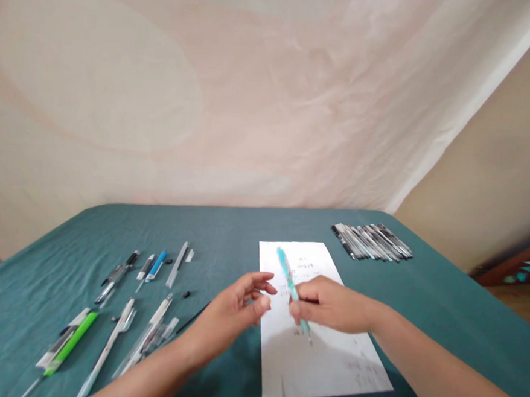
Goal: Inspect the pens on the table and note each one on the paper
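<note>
My right hand is closed around a light teal pen, held above the paper with its narrow tip pointing down toward me. Beside it, to the left, my left hand hovers at the paper's left edge, fingers apart and curved, with nothing in them. Beneath both lies a white sheet of paper bearing several handwritten marks, partly covered by my right hand and its shadow.
A row of pens lies side by side at the back right of the green tablecloth. Pen parts are spread on the left, among them a green barrel, a blue piece, a clear barrel and a small black cap.
</note>
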A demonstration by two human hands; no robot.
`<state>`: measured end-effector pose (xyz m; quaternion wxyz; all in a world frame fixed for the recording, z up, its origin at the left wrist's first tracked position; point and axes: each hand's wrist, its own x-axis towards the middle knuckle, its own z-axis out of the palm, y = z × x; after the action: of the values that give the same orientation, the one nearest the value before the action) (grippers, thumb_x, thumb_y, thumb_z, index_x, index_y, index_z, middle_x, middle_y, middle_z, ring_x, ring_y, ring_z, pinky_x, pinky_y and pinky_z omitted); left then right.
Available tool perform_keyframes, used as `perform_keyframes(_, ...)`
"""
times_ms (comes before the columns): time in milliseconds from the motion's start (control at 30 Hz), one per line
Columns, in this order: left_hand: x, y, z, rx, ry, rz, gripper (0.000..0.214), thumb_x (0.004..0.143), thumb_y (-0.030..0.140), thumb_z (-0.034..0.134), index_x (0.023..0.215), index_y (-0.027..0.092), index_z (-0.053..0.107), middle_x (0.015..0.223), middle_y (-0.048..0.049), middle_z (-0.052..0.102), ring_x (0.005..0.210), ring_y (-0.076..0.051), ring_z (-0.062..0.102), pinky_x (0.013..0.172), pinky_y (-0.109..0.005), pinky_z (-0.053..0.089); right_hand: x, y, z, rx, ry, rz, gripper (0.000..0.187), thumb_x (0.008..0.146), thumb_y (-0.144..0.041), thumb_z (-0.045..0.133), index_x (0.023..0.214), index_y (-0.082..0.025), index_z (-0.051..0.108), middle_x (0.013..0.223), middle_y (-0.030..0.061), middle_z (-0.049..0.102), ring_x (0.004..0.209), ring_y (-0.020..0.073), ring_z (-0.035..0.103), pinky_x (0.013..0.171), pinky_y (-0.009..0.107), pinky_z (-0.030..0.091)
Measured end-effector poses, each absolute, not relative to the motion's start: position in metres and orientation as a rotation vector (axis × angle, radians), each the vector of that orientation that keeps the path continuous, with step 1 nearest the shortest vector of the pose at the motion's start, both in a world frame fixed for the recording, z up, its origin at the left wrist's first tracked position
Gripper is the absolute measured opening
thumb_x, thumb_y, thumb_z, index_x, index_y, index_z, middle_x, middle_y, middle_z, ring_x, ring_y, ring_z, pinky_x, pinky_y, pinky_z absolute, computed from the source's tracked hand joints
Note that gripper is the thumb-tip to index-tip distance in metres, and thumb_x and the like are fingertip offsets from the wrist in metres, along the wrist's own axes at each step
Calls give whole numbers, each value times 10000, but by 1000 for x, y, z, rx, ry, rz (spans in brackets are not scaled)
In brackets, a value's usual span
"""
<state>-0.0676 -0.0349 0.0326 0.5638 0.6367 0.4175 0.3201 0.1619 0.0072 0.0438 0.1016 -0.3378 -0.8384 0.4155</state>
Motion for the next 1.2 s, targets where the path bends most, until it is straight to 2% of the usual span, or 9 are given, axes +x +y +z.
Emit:
perform_keyframes(67,-64,-34,38,1220,845,878,382,941,408,392,1218,170,502,1137,-129,564,965,-220,535,732,-311,449,150,-4,40,-910,-2556,1255,445,883,-529,462,669,-156,579,571,-38,456,534,81,416,494,201,294)
perform_keyframes(167,-60,-35,42,978,713,964,273,946,363,421,980,148,586,969,-86,587,873,-178,538,772,-296,429,136,-10,30,-916,-2515,1238,456,865,-542,488,623,-156,508,562,-52,403,528,70,362,487,196,262)
perform_keyframes(267,-61,-34,42,718,591,1045,220,952,318,420,876,154,546,800,-30,526,771,-146,528,777,-302,437,131,-10,26,-892,-2432,1336,394,850,-520,526,699,-156,545,608,-47,435,558,73,375,506,190,284)
perform_keyframes(400,-67,-30,48,467,458,1034,265,971,313,353,806,162,495,689,14,403,619,-117,452,670,-291,452,130,-12,24,-831,-2369,1495,277,844,-435,563,879,-164,610,709,-21,529,622,87,452,561,188,346)
perform_keyframes(567,-71,-28,55,404,418,1049,333,964,258,302,677,164,443,625,20,340,566,-123,400,599,-290,442,125,-14,18,-842,-2370,1450,258,836,-410,569,871,-165,643,707,-16,557,627,93,473,571,191,360)
perform_keyframes(867,-71,-27,55,402,400,1059,345,946,206,276,633,168,417,598,25,308,542,-123,372,563,-278,415,126,-12,19,-815,-2294,1520,287,806,-434,612,862,-156,653,696,-17,562,616,85,468,566,184,368)
perform_keyframes(1033,-70,-28,56,412,399,1056,353,951,216,281,635,168,430,596,18,352,534,-122,398,561,-282,432,125,-13,19,-850,-2290,1548,303,784,-455,632,852,-160,654,686,-20,556,605,84,460,557,187,364)
perform_keyframes(1133,-70,-26,53,448,424,1054,334,955,311,337,715,151,506,666,-15,468,625,-145,497,665,-329,486,126,-13,21,-851,-2291,1567,282,791,-437,624,828,-158,638,680,-26,539,602,83,455,555,188,359)
perform_keyframes(1200,-70,-24,47,514,487,1060,324,945,385,369,861,140,564,826,-69,565,820,-200,566,794,-389,488,128,-11,25,-861,-2295,1552,245,801,-404,614,811,-159,619,680,-29,533,604,83,455,555,188,356)
